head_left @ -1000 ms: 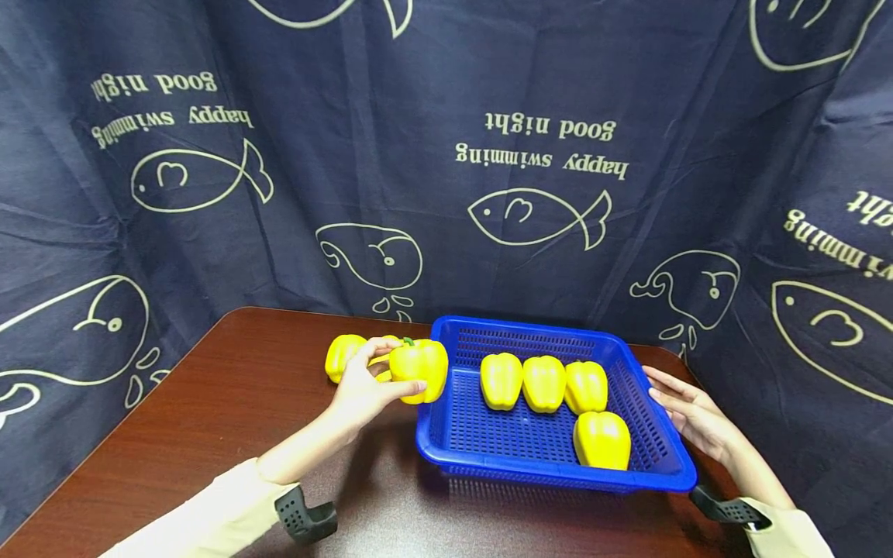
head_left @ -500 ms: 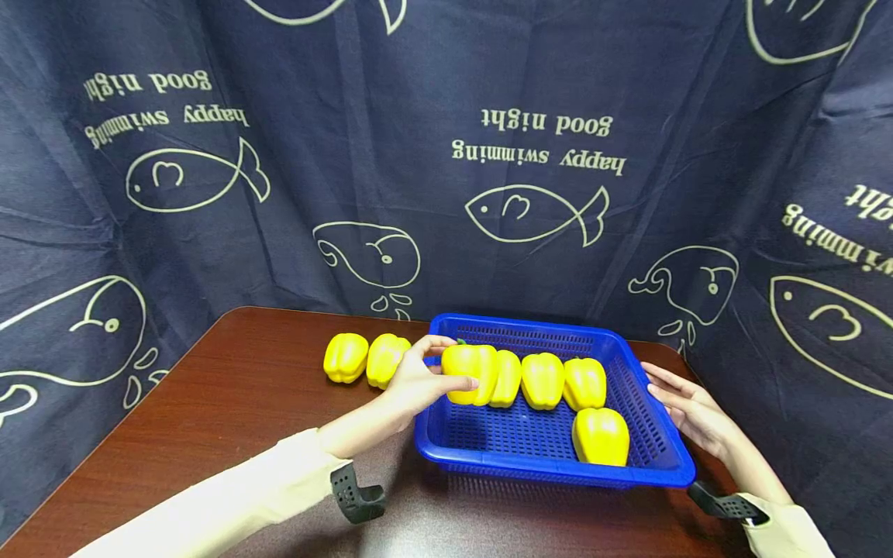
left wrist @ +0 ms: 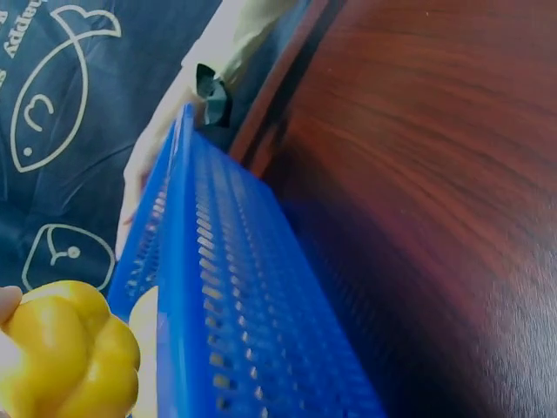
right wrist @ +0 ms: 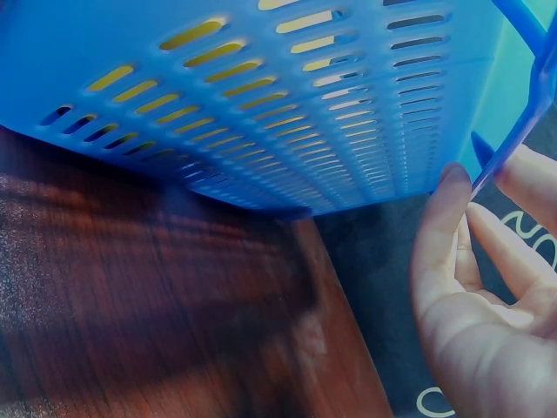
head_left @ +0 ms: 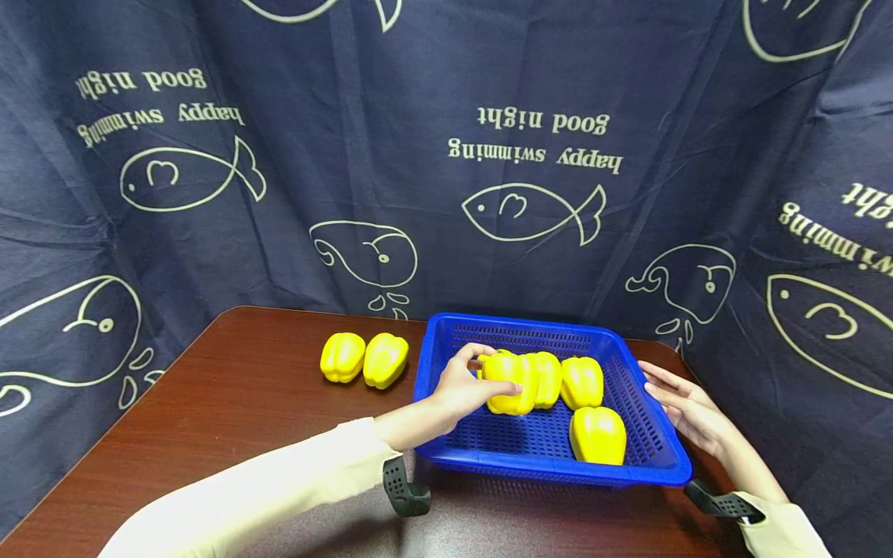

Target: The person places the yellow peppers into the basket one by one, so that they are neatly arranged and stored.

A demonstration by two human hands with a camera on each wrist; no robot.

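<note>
One yellow pepper (head_left: pixel 508 381) was gripped in the left hand (head_left: pixel 456 390), fingers curled over its far side and thumb at its near side, held just above the floor of the blue basket (head_left: pixel 558 465) and touching the row of three peppers (head_left: pixel 565 380) beyond the fingertips. Right hand (head_left: pixel 687 411), fingers nearly straight, rested against the basket's right wall; two peppers (head_left: pixel 363 359) lay on the table (head_left: pixel 230 411) well behind the left wrist.

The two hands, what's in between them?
In the head view, the blue basket lies between the left hand and right hand. Inside it are yellow peppers; the left hand holds one pepper.
</note>
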